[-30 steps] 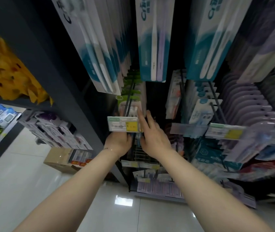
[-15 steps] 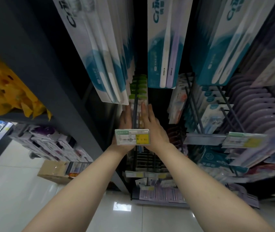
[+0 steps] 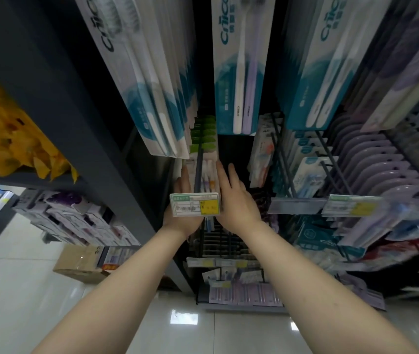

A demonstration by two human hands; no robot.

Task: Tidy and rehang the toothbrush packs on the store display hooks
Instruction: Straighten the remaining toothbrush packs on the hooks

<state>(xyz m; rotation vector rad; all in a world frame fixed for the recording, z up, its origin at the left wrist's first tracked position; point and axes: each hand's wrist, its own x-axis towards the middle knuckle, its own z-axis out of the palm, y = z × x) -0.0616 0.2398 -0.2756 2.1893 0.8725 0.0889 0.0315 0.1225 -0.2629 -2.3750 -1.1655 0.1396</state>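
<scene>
A row of green-topped toothbrush packs (image 3: 203, 139) hangs on a dark hook (image 3: 198, 164) with a white and yellow price tag (image 3: 195, 205) at its front end. My left hand (image 3: 184, 187) lies flat against the left side of the packs, partly hidden behind the tag. On the right side of the same packs presses my right hand (image 3: 236, 198), fingers straight. The packs sit squeezed between both palms. Tall teal and white toothbrush packs (image 3: 239, 72) hang on the hooks above.
More hooks to the right carry small toothbrush packs (image 3: 305, 175) and lilac packs (image 3: 371, 169), with price tags (image 3: 351, 206) in front. A dark shelf post (image 3: 80, 118) stands left. A cardboard box (image 3: 80, 261) sits on the tiled floor.
Both hands moved from the price tag deeper along the hook and now press the sides of the green-topped packs. The view shifted slightly upward.
</scene>
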